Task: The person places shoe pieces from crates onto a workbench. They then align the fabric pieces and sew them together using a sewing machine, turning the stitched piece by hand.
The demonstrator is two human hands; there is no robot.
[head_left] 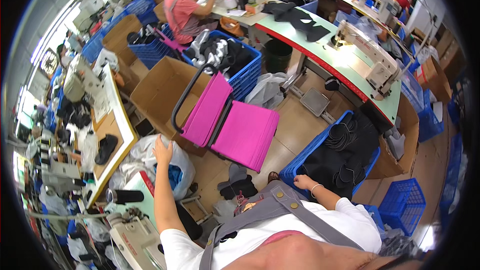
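Observation:
My left hand [162, 151] is raised beside a bulging white plastic bag [186, 157] with blue material inside. Its fingers are stretched out, and nothing shows in it. Just beyond stands a bright pink padded chair [245, 129] with a black curved frame. My right hand [303, 182], a bracelet at its wrist, is low by the near corner of a blue crate [292, 162]. Its fingers are curled; whether they hold anything is hidden. Black fabric pieces [327, 157] and bundled dark cords fill that crate.
A large cardboard box [160, 87] and a blue crate [250, 67] of black and white pieces stand behind the chair. Sewing machines [367, 60] sit on the right-hand table [310, 50]. Another person [182, 12] works at the back. Grey-black pieces [237, 185] lie on the floor.

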